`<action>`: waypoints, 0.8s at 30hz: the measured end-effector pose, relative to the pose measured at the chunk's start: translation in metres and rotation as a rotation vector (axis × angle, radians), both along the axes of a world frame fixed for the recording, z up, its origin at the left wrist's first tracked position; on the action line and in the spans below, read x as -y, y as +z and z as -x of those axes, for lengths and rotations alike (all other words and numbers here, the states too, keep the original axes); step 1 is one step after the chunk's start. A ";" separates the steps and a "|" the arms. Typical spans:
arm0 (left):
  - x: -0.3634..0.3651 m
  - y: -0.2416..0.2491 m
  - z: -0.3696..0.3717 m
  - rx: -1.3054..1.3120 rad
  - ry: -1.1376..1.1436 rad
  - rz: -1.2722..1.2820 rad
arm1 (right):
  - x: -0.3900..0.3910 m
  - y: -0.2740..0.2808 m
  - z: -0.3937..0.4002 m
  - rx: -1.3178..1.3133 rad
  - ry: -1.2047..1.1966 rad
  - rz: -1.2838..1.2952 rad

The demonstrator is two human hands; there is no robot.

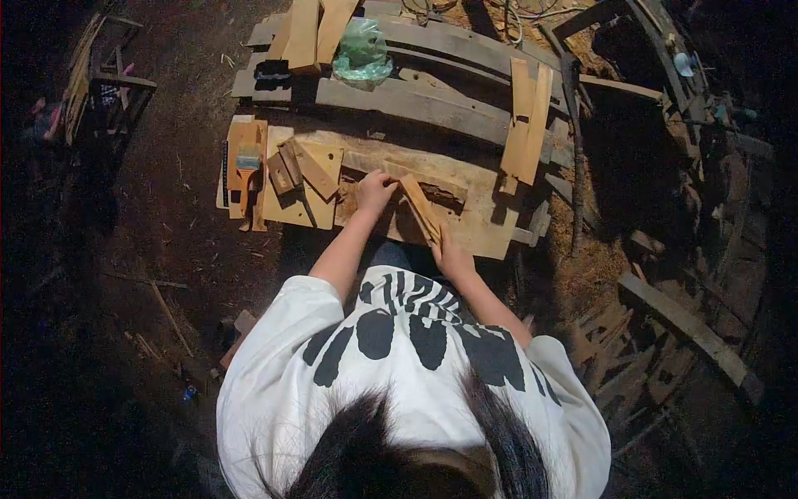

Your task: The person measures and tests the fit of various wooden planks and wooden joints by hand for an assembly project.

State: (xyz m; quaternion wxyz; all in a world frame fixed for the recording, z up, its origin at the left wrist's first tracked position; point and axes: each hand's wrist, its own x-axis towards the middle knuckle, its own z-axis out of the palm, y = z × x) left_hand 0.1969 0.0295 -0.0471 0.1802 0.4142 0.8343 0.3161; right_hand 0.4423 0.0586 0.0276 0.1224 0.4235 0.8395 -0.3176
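Observation:
My right hand [454,259] is wrapped round the near end of a narrow wooden piece [420,206], which slants away from me over the workbench [490,237]. It looks like two thin strips lying together. Close to its far end is my left hand [376,192], fingers drawn together in a pinch; whatever lies between the fingertips is too small to tell. Just beyond both hands runs a rough-edged wooden board [440,190] with a dark, broken side. Left of my left hand, short wood blocks [314,172] rest on a pale flat board [278,208].
A wide paintbrush [248,162] lies at the bench's left. Further back are a green plastic bag [362,51], a black object [272,75] and upright-pointing planks [305,33]. Two curved wooden slats [527,121] lie at the right. A timber beam [690,333] and scrap wood are on the ground.

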 end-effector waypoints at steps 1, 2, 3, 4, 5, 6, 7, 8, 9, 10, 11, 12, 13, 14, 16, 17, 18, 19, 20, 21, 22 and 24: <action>0.000 0.006 0.000 0.021 -0.004 0.034 | 0.000 0.000 -0.001 0.001 -0.001 0.001; 0.000 0.012 0.000 0.043 -0.009 0.068 | 0.000 0.000 -0.002 -0.039 0.000 -0.008; 0.000 0.012 -0.001 0.042 -0.011 0.069 | 0.000 0.000 -0.001 -0.080 0.001 -0.018; 0.001 0.013 -0.002 0.003 0.007 0.033 | -0.001 -0.002 0.000 -0.081 0.000 -0.017; 0.001 0.013 -0.003 -0.035 0.023 -0.001 | 0.000 -0.003 0.002 -0.099 -0.022 0.001; 0.002 0.000 -0.001 -0.035 0.020 0.002 | 0.000 -0.004 0.002 -0.116 -0.045 0.020; 0.005 -0.024 0.001 -0.040 0.005 -0.030 | 0.000 -0.005 0.004 -0.113 -0.049 0.024; 0.007 -0.037 0.001 -0.044 -0.009 -0.063 | -0.001 -0.006 0.005 -0.088 -0.025 -0.008; 0.006 -0.031 0.001 -0.042 -0.012 -0.062 | -0.002 -0.005 0.007 -0.064 -0.001 -0.040; 0.004 -0.025 0.002 0.001 -0.019 -0.033 | -0.003 -0.002 0.008 -0.064 -0.001 -0.041; 0.003 -0.019 0.003 0.044 -0.024 -0.001 | -0.002 0.002 0.006 -0.136 -0.021 -0.016; 0.003 -0.020 0.003 0.044 -0.021 0.003 | -0.001 0.005 0.006 -0.207 -0.042 0.011; 0.003 -0.021 0.004 0.035 -0.026 0.027 | -0.001 -0.002 0.005 -0.206 -0.040 0.016; 0.004 -0.022 0.003 0.025 -0.032 0.051 | -0.002 -0.011 0.004 -0.207 0.009 -0.047; 0.004 -0.010 -0.001 0.006 -0.010 0.028 | -0.001 -0.009 0.005 -0.206 0.056 -0.110; 0.003 -0.004 -0.001 -0.018 0.011 0.001 | 0.001 -0.006 0.005 -0.123 0.029 -0.074; 0.000 -0.002 0.000 -0.019 0.012 0.000 | 0.000 -0.003 0.007 -0.041 0.005 -0.040; -0.001 0.000 0.000 0.002 0.017 0.018 | 0.000 -0.005 0.004 -0.042 0.008 -0.037; 0.000 0.001 0.000 0.024 0.021 0.039 | 0.001 -0.008 -0.002 -0.161 0.024 -0.046; 0.001 0.000 0.001 0.024 0.022 0.043 | 0.000 -0.005 -0.002 -0.281 0.040 -0.057; 0.001 -0.002 0.003 0.039 -0.003 0.040 | 0.000 -0.004 0.001 -0.280 0.040 -0.053; 0.002 -0.001 0.002 0.056 -0.031 0.038 | -0.003 -0.001 0.008 -0.002 -0.029 0.039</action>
